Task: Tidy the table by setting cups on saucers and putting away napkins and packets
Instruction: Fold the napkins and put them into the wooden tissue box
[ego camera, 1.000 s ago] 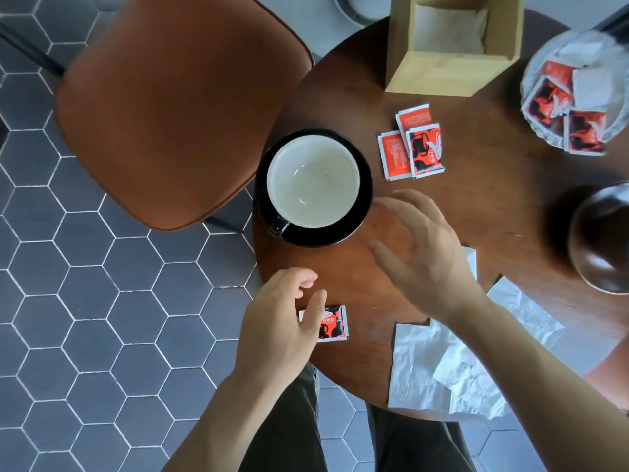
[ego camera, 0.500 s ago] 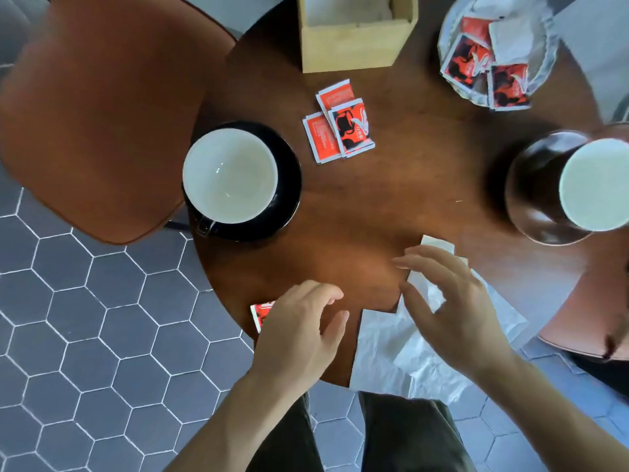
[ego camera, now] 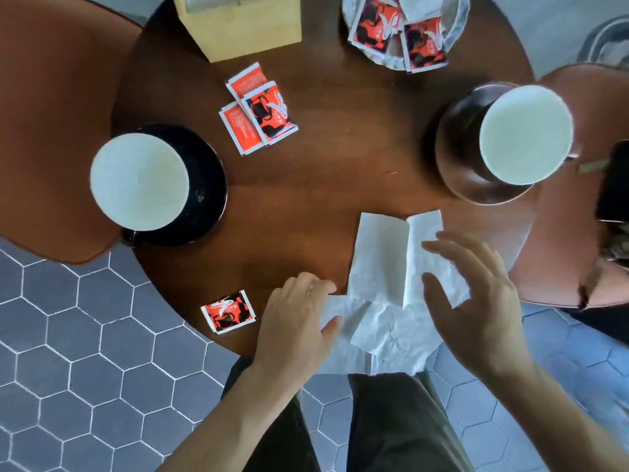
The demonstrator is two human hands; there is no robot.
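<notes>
Nearest the tabletop (ego camera: 340, 172) edge, left hand (ego camera: 296, 321) flat on the crumpled napkins (ego camera: 381, 301), fingers loosely together, pinching nothing. Right hand (ego camera: 476, 301) hovering over the napkins' right side, fingers spread wide, empty. Just left, one packet (ego camera: 228, 311) lying alone by the rim. Further out, cup (ego camera: 139, 182) on black saucer (ego camera: 207, 185) at left, second cup (ego camera: 526, 134) at right. Three packets (ego camera: 258, 112) overlapping mid-table. Farthest, wooden box (ego camera: 245, 28) and dish (ego camera: 456, 25) of packets.
</notes>
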